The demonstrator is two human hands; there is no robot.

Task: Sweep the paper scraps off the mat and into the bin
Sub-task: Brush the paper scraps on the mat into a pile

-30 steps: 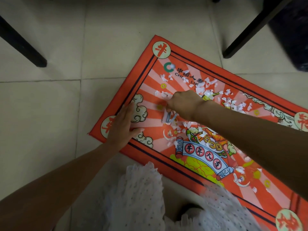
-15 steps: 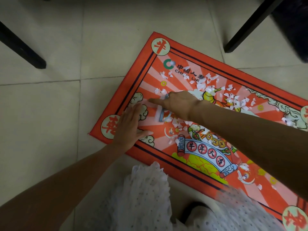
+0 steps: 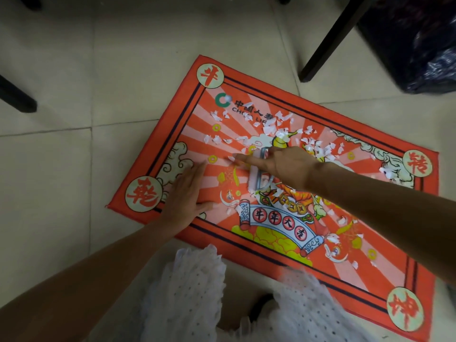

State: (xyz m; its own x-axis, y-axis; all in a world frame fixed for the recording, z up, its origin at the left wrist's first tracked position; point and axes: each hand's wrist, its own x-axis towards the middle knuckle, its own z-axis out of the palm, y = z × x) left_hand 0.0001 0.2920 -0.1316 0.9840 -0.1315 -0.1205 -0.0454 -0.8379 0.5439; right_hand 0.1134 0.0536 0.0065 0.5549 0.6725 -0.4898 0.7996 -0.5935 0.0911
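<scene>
Compared with the frame half a second earlier, the right hand (image 3: 278,166) has shifted up the mat (image 3: 385,275) toward its centre, and the small roller-like tool (image 3: 257,175) under it now lies farther from the left hand (image 3: 183,201), exposing a strip of printed surface between the two; the left hand has stayed pressed flat near the mat's left corner, fingers straight and together, thumb spread, holding nothing. The right hand grips the tool — a pale cylinder on a metal wire frame — with its index finger stretched forward along the mat and the remaining fingers curled over the frame; how tightly they close cannot be told from this angle. The paper scraps (image 3: 278,130) are small, white, irregularly torn pieces. They lie thickest in a band across the upper middle of the mat, just beyond the right hand, with a second cluster at the far right edge beside the round emblem and scattered single pieces along the lower right. The mat is a red-orange rectangle with a dark double border, radiating pale stripes, round character medallions at its corners and a cartoon figure with a scroll at the centre; it rests askew on the pale tiled floor (image 3: 61,70). A dark plastic bag (image 3: 424,45) sits at the upper right, well apart from the scraps — beside a black furniture leg (image 3: 330,40). White dotted fabric (image 3: 187,299) fills the lower foreground.
</scene>
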